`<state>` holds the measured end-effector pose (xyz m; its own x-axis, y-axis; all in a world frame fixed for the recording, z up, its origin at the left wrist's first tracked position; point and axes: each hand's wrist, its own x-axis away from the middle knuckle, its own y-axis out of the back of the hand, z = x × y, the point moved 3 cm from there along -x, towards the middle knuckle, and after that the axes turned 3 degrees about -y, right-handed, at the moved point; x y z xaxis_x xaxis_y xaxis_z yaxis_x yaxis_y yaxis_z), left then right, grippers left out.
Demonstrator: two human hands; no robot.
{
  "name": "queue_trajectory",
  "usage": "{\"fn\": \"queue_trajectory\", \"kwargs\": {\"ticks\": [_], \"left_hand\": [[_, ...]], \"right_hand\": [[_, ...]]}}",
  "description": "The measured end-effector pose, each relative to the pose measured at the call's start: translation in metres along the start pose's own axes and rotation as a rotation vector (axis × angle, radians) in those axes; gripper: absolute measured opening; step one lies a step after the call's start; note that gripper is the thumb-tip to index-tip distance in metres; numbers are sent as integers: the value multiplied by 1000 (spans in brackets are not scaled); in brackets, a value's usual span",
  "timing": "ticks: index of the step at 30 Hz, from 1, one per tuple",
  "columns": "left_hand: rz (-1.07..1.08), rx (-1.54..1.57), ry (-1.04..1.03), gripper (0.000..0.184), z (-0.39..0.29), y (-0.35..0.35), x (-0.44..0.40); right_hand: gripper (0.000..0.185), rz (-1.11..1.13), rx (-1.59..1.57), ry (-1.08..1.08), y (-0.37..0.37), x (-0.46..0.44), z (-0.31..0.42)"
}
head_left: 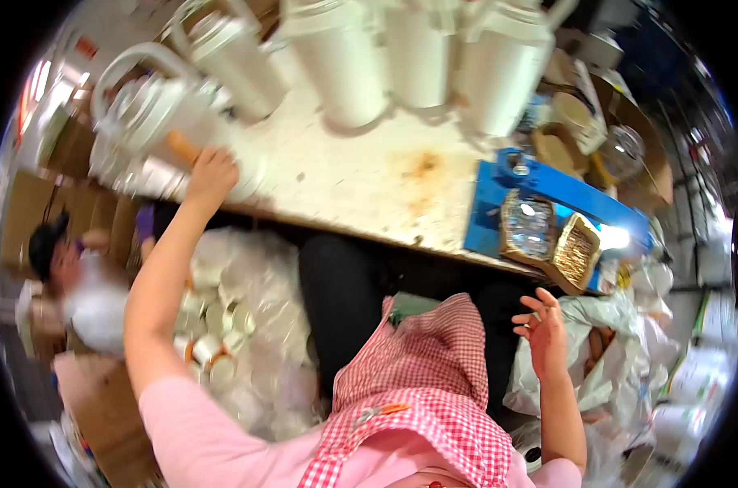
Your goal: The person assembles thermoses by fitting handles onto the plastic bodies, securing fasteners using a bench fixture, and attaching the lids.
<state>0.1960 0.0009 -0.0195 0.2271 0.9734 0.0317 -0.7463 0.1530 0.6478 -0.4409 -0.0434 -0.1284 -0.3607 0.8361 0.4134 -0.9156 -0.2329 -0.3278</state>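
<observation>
My left hand is closed at the left end of the bench, beside a white jug with a large loop handle. A short orange piece sticks out by its fingers, against the jug; whether it belongs to the jug I cannot tell. My right hand hangs below the bench's front edge, fingers apart and holding nothing. It is nearest to a whitish plastic bag. Several more white jugs, such as the one in the middle, stand upright along the back of the bench.
On the white bench, a blue metal tool stands at right, with one box of clear parts and one of brass-coloured parts. Below left, a plastic bag holds white and orange pieces. A person is at far left.
</observation>
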Motion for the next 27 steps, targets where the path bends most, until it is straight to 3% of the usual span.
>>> {"fn": "queue_trajectory", "kwargs": {"ticks": [3,5,6,10,11,14,16,18,19,21,22,23,25,27], "left_hand": [[13,129,-15,25,-13,48,-25],[-172,378,44,46,-21,103,-75],[-316,441,69,58,-18,124,-109],[-1056,606,144,51,3,214,-268],[-1111,613,238,48,8,237,-305],[-826,1171,325,31,13,278,-396],[-472,1408,384,23,12,289,-432],[-1440,936,411,27,39,243,-464],[-1526,517,264,29,59,257,-419],[-1513,1064,481,28,68,290,-292],[-1540,1322,589,29,65,309,-224],[-1559,1504,685,30,62,321,-161],[-1552,1769,841,35,48,337,-57],[-1346,2330,185,34,41,319,20]], "right_hand": [[50,-82,-44,1,21,-2,-14],[47,-95,-80,-56,27,-9,-32],[44,-77,-117,-89,25,-14,-42],[40,67,-178,-132,-7,-15,-45],[39,67,-155,-134,-12,-13,-42],[38,55,-119,-102,-23,-1,-30],[38,115,-76,36,-28,2,-18],[39,189,-59,125,-38,4,2],[39,235,-53,177,-40,3,8],[45,232,27,298,-44,-4,27],[48,85,25,466,-49,-7,44],[50,-62,27,621,-57,-13,64],[63,-147,21,775,-66,-19,89],[69,12,-98,845,-80,-9,102]]}}
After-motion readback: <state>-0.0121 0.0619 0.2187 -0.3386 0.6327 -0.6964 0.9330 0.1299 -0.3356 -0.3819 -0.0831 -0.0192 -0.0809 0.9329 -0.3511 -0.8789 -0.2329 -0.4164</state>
